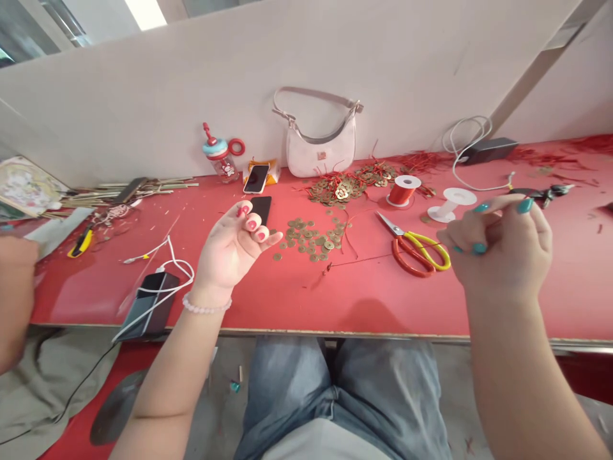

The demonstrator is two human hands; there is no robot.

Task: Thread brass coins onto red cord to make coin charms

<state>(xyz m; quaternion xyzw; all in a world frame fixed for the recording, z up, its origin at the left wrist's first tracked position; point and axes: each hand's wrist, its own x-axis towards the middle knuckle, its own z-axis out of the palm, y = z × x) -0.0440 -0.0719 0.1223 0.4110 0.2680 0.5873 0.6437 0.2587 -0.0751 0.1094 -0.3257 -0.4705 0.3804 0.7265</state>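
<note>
My right hand (pixel 502 243) is closed in the air at the right, pinching a thin red cord (pixel 366 259). The cord runs left across the scissors to a small knot above the table. My left hand (pixel 230 246) is raised palm up, its fingers loosely curled and apart, and nothing shows in it. Beside it lie scattered brass coins (pixel 311 239) with holes. Scissors (pixel 419 252) with one red and one yellow handle lie between the hands. Behind them stand a spool of red thread (pixel 403 191) and a white spool (pixel 451 204).
At the back are a pink handbag (pixel 320 150), a pile of coins with red cords (pixel 338 187), a straw cup (pixel 223 160) and a phone (pixel 257 179). A power bank (pixel 151 297) with white cable lies left. Another person's arm (pixel 16 294) enters at far left.
</note>
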